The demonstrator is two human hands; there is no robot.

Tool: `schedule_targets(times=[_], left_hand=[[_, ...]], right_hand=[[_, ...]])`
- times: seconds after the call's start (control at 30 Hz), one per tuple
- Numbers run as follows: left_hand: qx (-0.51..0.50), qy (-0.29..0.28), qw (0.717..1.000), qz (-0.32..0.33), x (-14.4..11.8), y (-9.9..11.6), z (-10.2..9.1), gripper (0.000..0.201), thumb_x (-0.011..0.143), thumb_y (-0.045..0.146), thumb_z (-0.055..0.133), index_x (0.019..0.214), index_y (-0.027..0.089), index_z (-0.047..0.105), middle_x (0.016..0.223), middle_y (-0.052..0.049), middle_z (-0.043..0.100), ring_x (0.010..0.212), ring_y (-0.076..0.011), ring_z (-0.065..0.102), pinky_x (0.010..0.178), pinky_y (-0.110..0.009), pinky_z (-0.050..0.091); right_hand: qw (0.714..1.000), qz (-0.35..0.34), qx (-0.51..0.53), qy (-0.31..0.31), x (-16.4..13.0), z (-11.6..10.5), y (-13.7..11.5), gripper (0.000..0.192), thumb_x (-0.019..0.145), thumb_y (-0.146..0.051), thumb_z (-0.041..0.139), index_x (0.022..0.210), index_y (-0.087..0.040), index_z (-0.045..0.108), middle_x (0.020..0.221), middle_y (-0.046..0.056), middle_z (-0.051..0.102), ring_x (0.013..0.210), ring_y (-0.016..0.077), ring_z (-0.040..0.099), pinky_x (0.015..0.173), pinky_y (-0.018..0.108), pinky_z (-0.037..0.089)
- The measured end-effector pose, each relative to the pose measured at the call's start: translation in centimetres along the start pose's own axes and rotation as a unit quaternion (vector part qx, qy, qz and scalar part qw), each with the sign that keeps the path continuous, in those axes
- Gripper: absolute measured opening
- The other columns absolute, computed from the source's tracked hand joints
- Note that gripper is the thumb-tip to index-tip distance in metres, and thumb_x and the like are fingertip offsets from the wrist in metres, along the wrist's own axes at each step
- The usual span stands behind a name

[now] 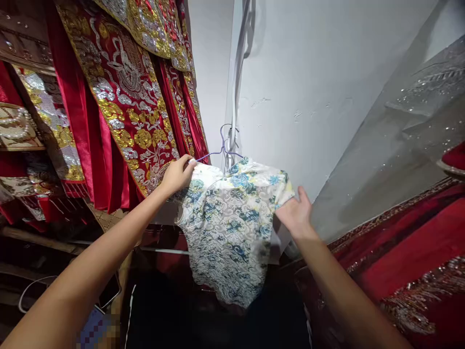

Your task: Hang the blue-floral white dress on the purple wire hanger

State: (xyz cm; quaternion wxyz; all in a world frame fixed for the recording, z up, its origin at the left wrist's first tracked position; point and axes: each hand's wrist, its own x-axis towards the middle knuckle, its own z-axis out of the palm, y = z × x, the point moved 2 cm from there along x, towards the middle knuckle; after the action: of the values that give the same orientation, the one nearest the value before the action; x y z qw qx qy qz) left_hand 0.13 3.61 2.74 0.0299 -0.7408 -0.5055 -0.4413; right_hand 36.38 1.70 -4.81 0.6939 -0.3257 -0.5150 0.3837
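A short-sleeved white shirt [228, 223] with a blue, green and yellow floral pattern hangs on a thin purple wire hanger [222, 149]. My left hand [178, 175] pinches the cloth at the shoulder on the left, close to the hanger's arm. At the other sleeve, my right hand [297, 211] is open, its thumb and fingers apart. Part of that hand lies behind the sleeve's cuff, so I cannot see all its fingers. The hanger's hook is up against a pale vertical strip [236, 72] by the wall.
Red garments [127, 87] with gold and silver embroidery hang on the left. A white wall [298, 97] stands ahead. On the right are a sheer, sparkling cloth [399, 140] and red beaded fabric [417, 247]. Wooden poles [39, 240] lie low on the left.
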Motion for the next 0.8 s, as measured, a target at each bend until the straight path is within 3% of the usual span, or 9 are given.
schedule_targets(times=[0.1, 0.17, 0.27, 0.33, 0.47, 0.53, 0.67, 0.73, 0.8], left_hand=[[0.026, 0.011, 0.999, -0.03, 0.3, 0.6, 0.0, 0.038, 0.092, 0.051, 0.048, 0.112, 0.022, 0.063, 0.088, -0.006, 0.07, 0.075, -0.0227, 0.06, 0.066, -0.028, 0.038], [0.042, 0.02, 0.998, -0.043, 0.9, 1.1, 0.0, 0.039, 0.089, 0.054, 0.052, 0.109, 0.022, 0.063, 0.084, -0.005, 0.069, 0.072, -0.0223, 0.059, 0.063, -0.027, 0.036], [0.051, 0.043, 0.997, -0.049, 1.8, 1.3, 0.0, 0.035, 0.088, 0.053, 0.055, 0.092, 0.02, 0.063, 0.074, -0.004, 0.064, 0.066, -0.0203, 0.055, 0.06, -0.027, 0.032], [0.029, 0.05, 0.997, -0.05, 2.0, 1.1, 0.0, 0.035, 0.09, 0.051, 0.054, 0.077, 0.019, 0.059, 0.066, -0.003, 0.059, 0.062, -0.0183, 0.052, 0.06, -0.027, 0.032], [-0.154, 0.0, 0.988, -0.009, 0.7, 1.4, 0.5, 0.031, 0.092, 0.045, 0.054, 0.079, 0.017, 0.058, 0.075, -0.003, 0.062, 0.07, -0.0159, 0.056, 0.067, -0.026, 0.041], [-0.252, -0.064, 0.965, 0.024, -0.7, 2.6, 0.8, 0.029, 0.091, 0.045, 0.057, 0.088, 0.017, 0.06, 0.085, -0.004, 0.064, 0.079, -0.0159, 0.06, 0.073, -0.027, 0.045], [-0.351, -0.161, 0.92, 0.067, -3.9, 7.3, 1.2, 0.029, 0.093, 0.044, 0.057, 0.096, 0.016, 0.063, 0.093, -0.007, 0.066, 0.091, -0.0178, 0.063, 0.085, -0.03, 0.049], [-0.391, -0.193, 0.896, 0.084, -5.0, 10.2, 1.3, 0.028, 0.094, 0.044, 0.056, 0.098, 0.017, 0.064, 0.098, -0.008, 0.067, 0.096, -0.019, 0.064, 0.089, -0.032, 0.049], [-0.431, -0.211, 0.871, 0.102, -5.5, 12.5, 1.4, 0.03, 0.096, 0.044, 0.052, 0.1, 0.017, 0.065, 0.102, -0.009, 0.069, 0.1, -0.0202, 0.065, 0.091, -0.033, 0.05]], right_hand=[[0.976, 0.104, 0.179, -0.062, 0.9, 0.2, -3.9, 0.06, 0.087, -0.066, 0.044, 0.108, -0.016, 0.068, 0.107, 0.018, 0.071, 0.112, 0.0311, 0.062, 0.098, 0.047, 0.048], [0.964, 0.088, 0.222, -0.114, 0.8, 1.5, -6.6, 0.057, 0.087, -0.062, 0.049, 0.112, -0.015, 0.067, 0.111, 0.018, 0.07, 0.116, 0.0311, 0.059, 0.104, 0.045, 0.042], [0.971, 0.027, 0.147, -0.188, -0.3, 4.3, -9.2, 0.064, 0.087, -0.069, 0.045, 0.122, -0.019, 0.065, 0.118, 0.014, 0.068, 0.124, 0.0318, 0.055, 0.107, 0.049, 0.039], [0.967, 0.02, 0.057, -0.247, -1.5, 5.9, -9.4, 0.071, 0.087, -0.075, 0.038, 0.122, -0.02, 0.066, 0.119, 0.012, 0.068, 0.125, 0.0328, 0.054, 0.104, 0.053, 0.042], [0.91, -0.003, -0.188, -0.37, -3.7, 7.2, -6.4, 0.049, 0.09, -0.059, 0.052, 0.12, -0.023, 0.068, 0.126, 0.01, 0.065, 0.124, 0.0312, 0.056, 0.106, 0.05, 0.043], [0.882, -0.054, -0.311, -0.351, -4.2, 7.3, -3.8, 0.051, 0.088, -0.045, 0.061, 0.135, -0.026, 0.057, 0.139, 0.01, 0.057, 0.13, 0.0303, 0.051, 0.111, 0.051, 0.038], [0.84, -0.157, -0.422, -0.303, -5.2, 8.8, 0.8, 0.1, 0.078, -0.032, 0.07, 0.159, -0.023, 0.012, 0.162, 0.015, 0.021, 0.148, 0.0344, 0.023, 0.118, 0.055, 0.027], [0.828, -0.203, -0.437, -0.287, -5.9, 10.4, 1.8, 0.105, 0.074, -0.029, 0.071, 0.159, -0.022, 0.009, 0.163, 0.015, 0.018, 0.15, 0.0362, 0.016, 0.12, 0.056, 0.022], [0.831, -0.231, -0.435, -0.259, -6.5, 11.7, 1.8, 0.096, 0.072, -0.027, 0.071, 0.155, -0.025, 0.022, 0.156, 0.013, 0.032, 0.146, 0.0365, 0.025, 0.119, 0.054, 0.024]])
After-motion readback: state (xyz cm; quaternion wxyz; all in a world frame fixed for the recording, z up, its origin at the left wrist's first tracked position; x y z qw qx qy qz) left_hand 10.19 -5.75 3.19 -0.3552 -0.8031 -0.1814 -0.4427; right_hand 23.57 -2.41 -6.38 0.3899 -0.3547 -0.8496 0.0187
